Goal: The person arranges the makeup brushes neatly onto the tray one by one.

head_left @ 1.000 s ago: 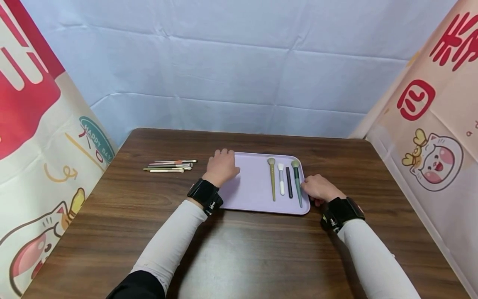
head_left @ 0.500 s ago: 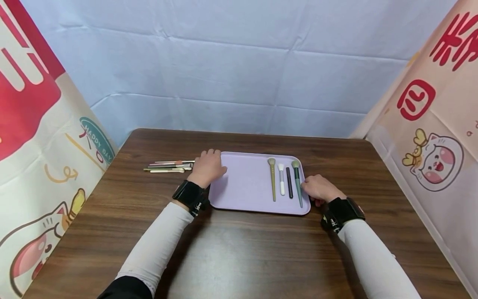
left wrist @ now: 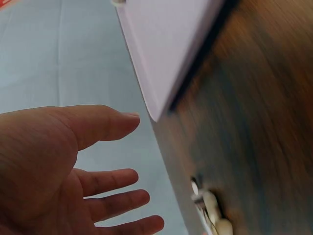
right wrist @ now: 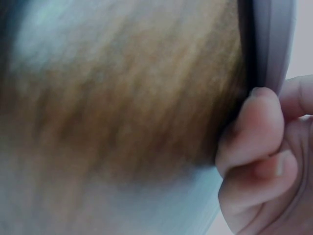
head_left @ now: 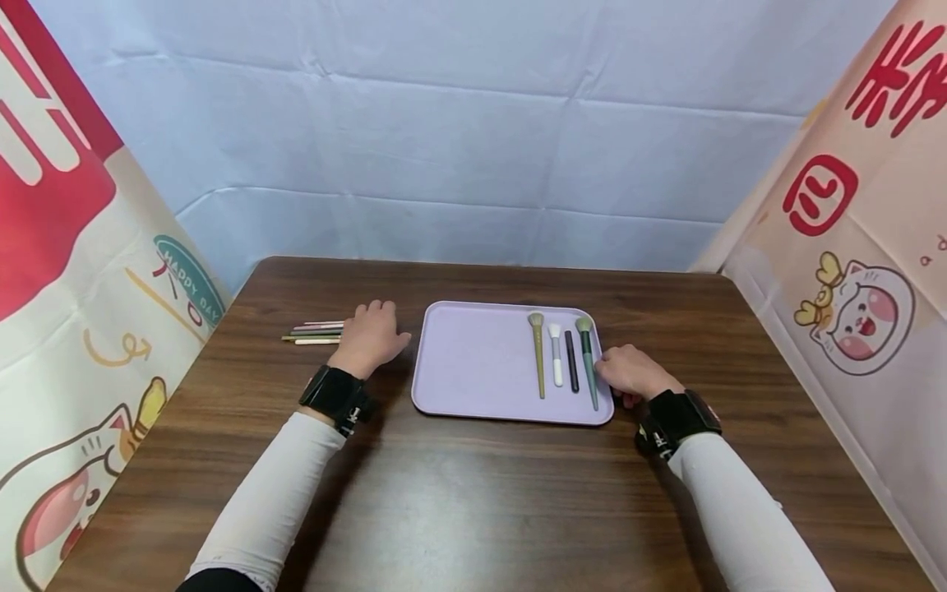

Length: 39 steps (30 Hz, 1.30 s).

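My left hand (head_left: pixel 370 337) hovers just right of a pile of thin brushes (head_left: pixel 318 332) and covers their right ends. In the left wrist view its fingers (left wrist: pixel 117 181) are spread and hold nothing. A lilac tray (head_left: pixel 473 362) lies to the right of that hand, apart from it. On the tray's right half are an olive brush (head_left: pixel 539 362), a white brush (head_left: pixel 557 362), a slim black stick (head_left: pixel 572 366) and a green brush (head_left: pixel 588 366). My right hand (head_left: pixel 632 372) grips the tray's right rim, its fingers (right wrist: pixel 259 132) curled at the edge in the right wrist view.
All of this lies on a dark wooden table (head_left: pixel 473 510). A pale blue cloth (head_left: pixel 459 148) hangs behind it. Printed cloth panels stand along the left (head_left: pixel 66 345) and right sides.
My left hand has moved left, off the tray and over to the brush pile, uncovering the tray's left end. The right hand stays at the tray's right rim.
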{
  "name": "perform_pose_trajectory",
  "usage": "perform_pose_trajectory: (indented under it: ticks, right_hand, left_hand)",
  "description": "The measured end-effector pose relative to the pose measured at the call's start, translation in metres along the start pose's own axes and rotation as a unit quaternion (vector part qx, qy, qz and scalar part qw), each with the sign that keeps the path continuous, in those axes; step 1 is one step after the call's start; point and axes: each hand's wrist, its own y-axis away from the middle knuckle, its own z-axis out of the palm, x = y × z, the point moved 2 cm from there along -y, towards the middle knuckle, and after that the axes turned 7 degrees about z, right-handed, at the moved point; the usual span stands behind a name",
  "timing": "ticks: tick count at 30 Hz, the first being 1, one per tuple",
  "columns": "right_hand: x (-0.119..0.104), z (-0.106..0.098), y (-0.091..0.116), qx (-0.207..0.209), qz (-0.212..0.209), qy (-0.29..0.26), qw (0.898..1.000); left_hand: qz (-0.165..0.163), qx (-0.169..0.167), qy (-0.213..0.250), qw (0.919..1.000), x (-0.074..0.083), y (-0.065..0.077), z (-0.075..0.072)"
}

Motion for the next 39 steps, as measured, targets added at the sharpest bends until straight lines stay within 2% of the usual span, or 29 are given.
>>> perform_pose_trajectory:
  ticks: [14, 23, 28, 39]
  right_hand:
    - [0.0, 0.0, -0.001, 0.003, 0.004, 0.001, 1.0]
    - [0.001, 0.001, -0.002, 0.0, -0.003, 0.007, 1.0]
    - [0.002, 0.0, -0.002, -0.003, -0.002, 0.01, 1.0]
    - [0.002, 0.001, 0.0, 0.001, 0.001, 0.001, 1.0]
  left_hand:
    - [-0.023, -0.007, -0.002, 0.9997, -0.045, 0.017, -0.004]
    - [-0.03, -0.006, 0.007, 0.9995, -0.064, 0.029, -0.008]
    - [-0.037, 0.001, -0.004, 0.9993, -0.073, 0.034, -0.009]
    - [-0.017, 0.001, -0.021, 0.9996, -0.091, 0.04, -0.004]
